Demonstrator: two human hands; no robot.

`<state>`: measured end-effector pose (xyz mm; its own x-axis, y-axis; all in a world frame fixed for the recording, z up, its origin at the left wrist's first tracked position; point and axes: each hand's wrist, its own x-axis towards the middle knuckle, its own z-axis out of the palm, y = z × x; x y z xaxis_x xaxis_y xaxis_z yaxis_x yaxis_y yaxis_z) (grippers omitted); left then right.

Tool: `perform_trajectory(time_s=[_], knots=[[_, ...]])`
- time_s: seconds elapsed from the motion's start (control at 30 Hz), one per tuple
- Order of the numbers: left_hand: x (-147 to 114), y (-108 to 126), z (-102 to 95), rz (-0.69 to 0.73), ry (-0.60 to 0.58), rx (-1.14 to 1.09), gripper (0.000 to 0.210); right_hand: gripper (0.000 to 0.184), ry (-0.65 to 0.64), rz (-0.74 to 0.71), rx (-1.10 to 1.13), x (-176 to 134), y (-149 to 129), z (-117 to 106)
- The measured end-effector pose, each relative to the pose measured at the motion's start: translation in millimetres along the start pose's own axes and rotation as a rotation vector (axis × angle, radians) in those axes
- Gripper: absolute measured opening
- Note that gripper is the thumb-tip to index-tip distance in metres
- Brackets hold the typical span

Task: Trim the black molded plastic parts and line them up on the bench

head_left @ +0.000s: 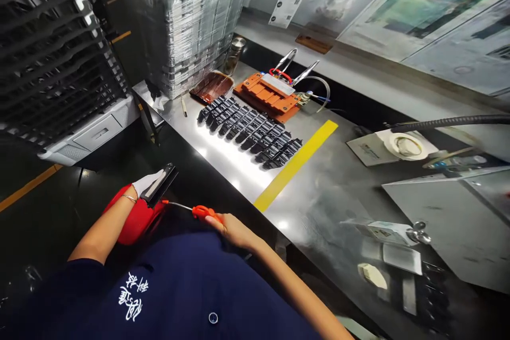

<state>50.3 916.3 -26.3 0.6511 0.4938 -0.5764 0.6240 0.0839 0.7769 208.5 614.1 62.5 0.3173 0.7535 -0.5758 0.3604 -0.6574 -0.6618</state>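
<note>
My left hand [145,183], in a white glove, is closed on a long black plastic part [162,185] and holds it tilted in front of my body, off the table's edge. An orange-red air blow gun [204,212] is gripped in my right hand [236,229]. Its thin metal nozzle reaches left, and the red tip is close to the lower end of the black part; whether they touch I cannot tell. On the metal table [223,156], similar black parts [251,130] lie side by side in a slanting row.
Behind the row sits an orange fixture [266,93] with metal handles and hoses. Yellow tape [297,164] crosses the table. Wrapped stacked trays [195,26], a brown dish [213,86] and a jar [235,54] stand farther back. Something round and red [131,226] is below my left arm.
</note>
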Motion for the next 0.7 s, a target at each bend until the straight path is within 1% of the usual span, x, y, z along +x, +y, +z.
perform_trajectory(time_s=[0.07, 0.1, 0.13, 0.2, 0.27, 0.3, 0.37, 0.43, 0.47, 0.53, 0.57, 0.63, 0.7], knots=[[-1.8, -1.1, -9.5, 0.002, -0.086, 0.036, 0.066, 0.063, 0.064, 0.043, 0.017, -0.8, -3.2, 5.1], [-2.6, -0.9, -13.1, 0.021, -0.106, 0.058, 0.065, 0.063, 0.098, 0.072, 0.021, -1.3, -3.8, 7.3], [-3.5, -0.2, -16.0, 0.048, -0.111, 0.082, 0.062, 0.063, 0.108, 0.086, 0.032, -1.8, -3.9, 9.5], [-5.6, 1.8, -19.8, 0.114, -0.091, 0.141, 0.055, 0.064, 0.082, 0.067, 0.085, -2.9, -3.3, 13.8], [-8.8, 4.1, -21.2, 0.185, -0.068, 0.201, 0.044, 0.063, 0.076, 0.035, 0.154, -3.7, -2.3, 18.0], [-10.8, 5.1, -21.3, 0.219, -0.066, 0.225, 0.035, 0.063, 0.08, 0.025, 0.182, -3.8, -1.8, 19.7], [-15.5, 6.6, -21.6, 0.284, -0.091, 0.251, 0.019, 0.063, 0.096, 0.032, 0.204, -3.7, -0.3, 21.9], [-19.3, 7.6, -22.8, 0.326, -0.132, 0.212, 0.015, 0.064, 0.119, 0.075, 0.193, -3.5, 1.9, 22.6], [-20.4, 8.1, -23.9, 0.333, -0.153, 0.182, 0.017, 0.064, 0.133, 0.094, 0.184, -3.6, 3.2, 22.5], [-19.5, 8.9, -26.9, 0.313, -0.18, 0.107, 0.038, 0.064, 0.146, 0.105, 0.176, -5.0, 5.0, 22.3], [-17.6, 9.4, -28.4, 0.288, -0.172, 0.07, 0.049, 0.064, 0.142, 0.102, 0.176, -6.3, 5.1, 22.6], [-10.9, 10.6, -30.0, 0.231, -0.107, 0.011, 0.059, 0.064, 0.119, 0.085, 0.184, -9.6, 2.5, 24.7], [-2.1, 12.0, -28.4, 0.171, 0.002, -0.027, 0.059, 0.063, 0.097, 0.059, 0.184, -12.2, -3.9, 29.3]])
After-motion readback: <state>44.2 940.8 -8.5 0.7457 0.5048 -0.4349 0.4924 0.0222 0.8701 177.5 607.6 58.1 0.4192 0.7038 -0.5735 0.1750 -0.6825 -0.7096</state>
